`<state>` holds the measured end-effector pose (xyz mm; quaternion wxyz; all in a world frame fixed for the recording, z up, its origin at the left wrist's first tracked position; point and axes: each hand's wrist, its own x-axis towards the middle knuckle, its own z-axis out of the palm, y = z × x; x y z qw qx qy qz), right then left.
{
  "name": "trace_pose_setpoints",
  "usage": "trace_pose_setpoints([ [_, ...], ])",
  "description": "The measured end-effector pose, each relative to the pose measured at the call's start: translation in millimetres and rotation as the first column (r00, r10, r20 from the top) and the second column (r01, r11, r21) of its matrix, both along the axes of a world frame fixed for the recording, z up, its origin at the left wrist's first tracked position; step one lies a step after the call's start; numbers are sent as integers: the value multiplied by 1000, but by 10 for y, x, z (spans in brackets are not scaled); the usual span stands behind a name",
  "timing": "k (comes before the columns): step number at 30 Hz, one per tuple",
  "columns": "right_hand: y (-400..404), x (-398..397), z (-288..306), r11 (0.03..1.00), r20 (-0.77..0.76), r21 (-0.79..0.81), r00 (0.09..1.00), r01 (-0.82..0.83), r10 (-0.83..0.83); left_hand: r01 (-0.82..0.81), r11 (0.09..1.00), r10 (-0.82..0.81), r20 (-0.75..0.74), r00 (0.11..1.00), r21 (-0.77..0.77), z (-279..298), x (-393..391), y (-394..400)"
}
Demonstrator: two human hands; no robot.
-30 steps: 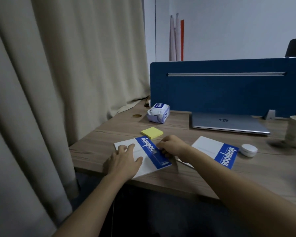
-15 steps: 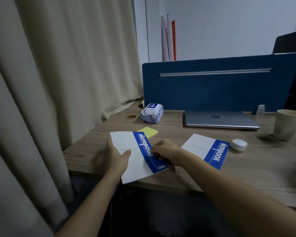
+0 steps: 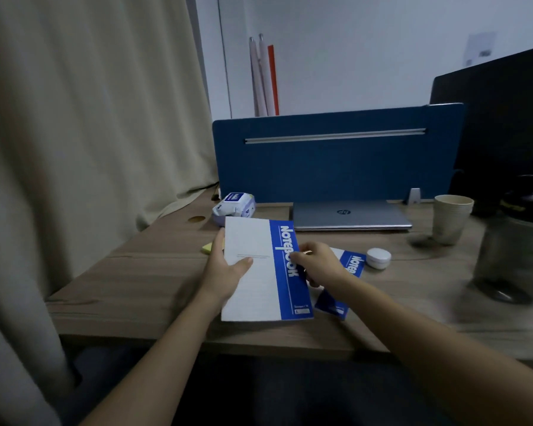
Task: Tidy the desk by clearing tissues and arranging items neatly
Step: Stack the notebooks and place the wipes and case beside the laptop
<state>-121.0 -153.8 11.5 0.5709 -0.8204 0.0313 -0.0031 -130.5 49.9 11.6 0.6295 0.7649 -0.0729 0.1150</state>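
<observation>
- Desk (image 3: 154, 281): wood-grain top, matt, brownish-grey, lower half of frame.
- Notebook (image 3: 259, 269), centre: smooth paper cover, white with a blue band, faint sheen.
- Second notebook (image 3: 353, 265), right of centre: same paper cover.
- Tissue pack (image 3: 234, 206): soft plastic wrap, slightly glossy, crinkled.
- Laptop (image 3: 348, 215): brushed silver metal look, satin.
- Divider panel (image 3: 336, 167): blue cloth-like face, matt; metal strip across it.
- Cup (image 3: 451, 218), right: matt paper.
- Curtain (image 3: 90, 118), left: beige cloth, folds.
- Round case (image 3: 378, 257): smooth white plastic.
</observation>
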Motion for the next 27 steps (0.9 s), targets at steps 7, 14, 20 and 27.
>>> trace_pose_setpoints([
  [7, -773, -142, -96, 982, 14, -121, 989, 146, -145, 176, 974, -166, -80, 983, 141, -85, 229, -701],
  [14, -1050, -218, -296, 906, 100, -333, 966, 260, -240, 269, 904, -185, -263, 947, 333, -168, 350, -919],
  [20, -907, -210, -359, 804, 261, -504, 943, 317, -208, 220, 961, -162, -300, 940, 170, -134, 330, -920],
  [27, -944, -198, -357, 849, 273, -455, 950, 268, -154, 258, 965, -223, -356, 907, 52, -173, 260, -894],
])
